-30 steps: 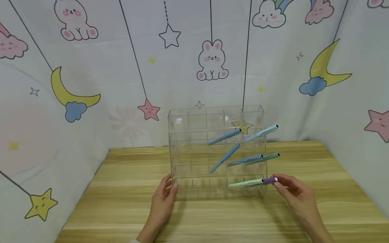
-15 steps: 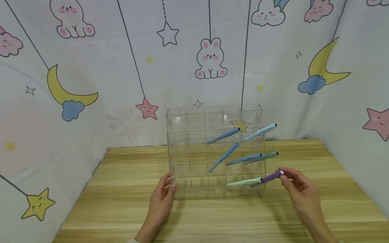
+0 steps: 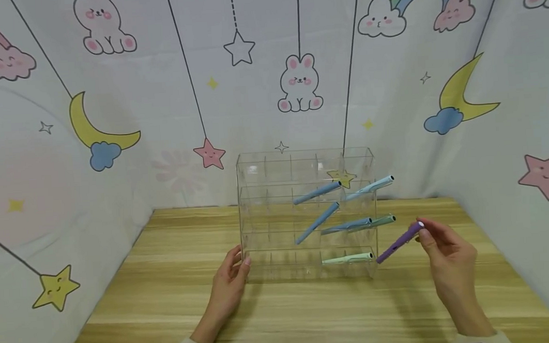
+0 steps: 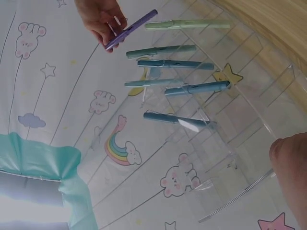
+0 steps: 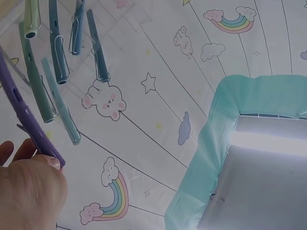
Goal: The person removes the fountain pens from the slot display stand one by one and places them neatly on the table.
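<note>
Since a second ago the purple pen [image 3: 399,242] has come out of the bottom right slot of the clear organizer [image 3: 304,165], and the right hand [image 3: 449,258] pinches its upper end, long axis slanting down-left toward that slot. The left hand [image 3: 229,280] rests open-fingered against the organizer's left edge. Beyond, the pale green pen [image 3: 346,259] lies in the bottom row.

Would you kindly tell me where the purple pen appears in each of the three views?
Head: purple pen right of centre, held by the right hand.
Left wrist: upper left, tilted.
Right wrist: left edge, above the fingers.
Shared landmark: the pale green pen in the clear acrylic organizer.
</note>
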The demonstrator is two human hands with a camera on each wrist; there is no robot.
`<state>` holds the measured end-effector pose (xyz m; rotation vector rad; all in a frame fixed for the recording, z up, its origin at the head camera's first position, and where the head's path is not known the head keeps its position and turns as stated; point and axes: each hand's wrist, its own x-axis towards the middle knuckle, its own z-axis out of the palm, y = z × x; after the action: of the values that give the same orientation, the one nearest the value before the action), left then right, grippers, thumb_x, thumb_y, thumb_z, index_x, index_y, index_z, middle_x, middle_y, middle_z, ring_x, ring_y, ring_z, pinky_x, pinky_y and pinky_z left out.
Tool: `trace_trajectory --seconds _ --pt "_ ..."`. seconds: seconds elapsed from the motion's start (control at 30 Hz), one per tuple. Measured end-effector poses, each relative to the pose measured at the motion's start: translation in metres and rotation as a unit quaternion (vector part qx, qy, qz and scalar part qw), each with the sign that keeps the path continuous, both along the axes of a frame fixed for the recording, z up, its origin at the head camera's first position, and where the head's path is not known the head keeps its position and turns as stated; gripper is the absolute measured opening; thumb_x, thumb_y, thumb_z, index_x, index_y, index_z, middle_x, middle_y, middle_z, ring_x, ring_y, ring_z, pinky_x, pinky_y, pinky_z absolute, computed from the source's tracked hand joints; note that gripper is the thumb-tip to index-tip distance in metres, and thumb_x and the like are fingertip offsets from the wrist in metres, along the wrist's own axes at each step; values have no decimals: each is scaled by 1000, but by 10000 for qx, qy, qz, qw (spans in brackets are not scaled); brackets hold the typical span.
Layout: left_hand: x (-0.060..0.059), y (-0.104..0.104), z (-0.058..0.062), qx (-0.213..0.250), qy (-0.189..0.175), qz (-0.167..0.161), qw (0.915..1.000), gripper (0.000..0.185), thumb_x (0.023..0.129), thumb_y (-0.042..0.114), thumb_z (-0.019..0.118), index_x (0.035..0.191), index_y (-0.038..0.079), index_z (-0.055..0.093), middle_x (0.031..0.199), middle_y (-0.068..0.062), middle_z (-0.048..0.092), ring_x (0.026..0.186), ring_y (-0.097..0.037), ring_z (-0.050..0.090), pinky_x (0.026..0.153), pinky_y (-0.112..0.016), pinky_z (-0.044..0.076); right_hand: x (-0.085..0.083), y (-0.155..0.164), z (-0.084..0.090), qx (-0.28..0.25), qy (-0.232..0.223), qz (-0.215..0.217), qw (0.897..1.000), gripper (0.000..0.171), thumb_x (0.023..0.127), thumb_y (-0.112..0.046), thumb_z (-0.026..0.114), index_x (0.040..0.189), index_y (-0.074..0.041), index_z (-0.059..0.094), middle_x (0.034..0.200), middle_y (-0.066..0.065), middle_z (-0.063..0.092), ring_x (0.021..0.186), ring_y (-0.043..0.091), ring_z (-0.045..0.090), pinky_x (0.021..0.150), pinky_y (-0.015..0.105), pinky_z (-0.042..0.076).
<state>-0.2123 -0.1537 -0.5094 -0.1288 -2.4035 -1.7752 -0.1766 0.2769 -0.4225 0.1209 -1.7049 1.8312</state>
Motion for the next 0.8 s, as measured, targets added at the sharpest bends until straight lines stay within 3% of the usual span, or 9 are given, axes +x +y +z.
trace_trajectory --seconds 0.2,0.43,0.6,0.8 --pt "1 -1 -1 16 -37 -44 10000 49 103 38 59 147 20 47 140 -19 57 119 -33 64 91 -42 57 -3 5 8 -224 128 87 9996 28 95 5 63 119 19 61 104 10 75 93 15 72 84 22 56" --pt "0 -2 -1 33 -34 -104 9999 51 103 38 58 148 19 46 142 -21 55 120 -33 63 91 -39 57 -8 5 3 -284 -52 -82 9995 27 95 3 65 117 18 63 101 6 75 89 12 70 77 18 56" --pt "2 -1 0 76 -129 -139 9998 52 103 39 58 149 18 44 143 -21 53 122 -34 61 93 -40 56 -10 4 -1 -423 -385 -165 9982 28 94 0 67 117 16 64 99 5 75 88 12 70 76 18 57" --pt "3 -2 1 11 -89 -90 9999 53 103 41 56 148 16 45 142 -21 54 123 -37 60 95 -46 55 -13 5 -8 -292 -1098 -157 9934 33 94 -10 71 120 10 66 100 0 75 86 9 69 76 18 57"
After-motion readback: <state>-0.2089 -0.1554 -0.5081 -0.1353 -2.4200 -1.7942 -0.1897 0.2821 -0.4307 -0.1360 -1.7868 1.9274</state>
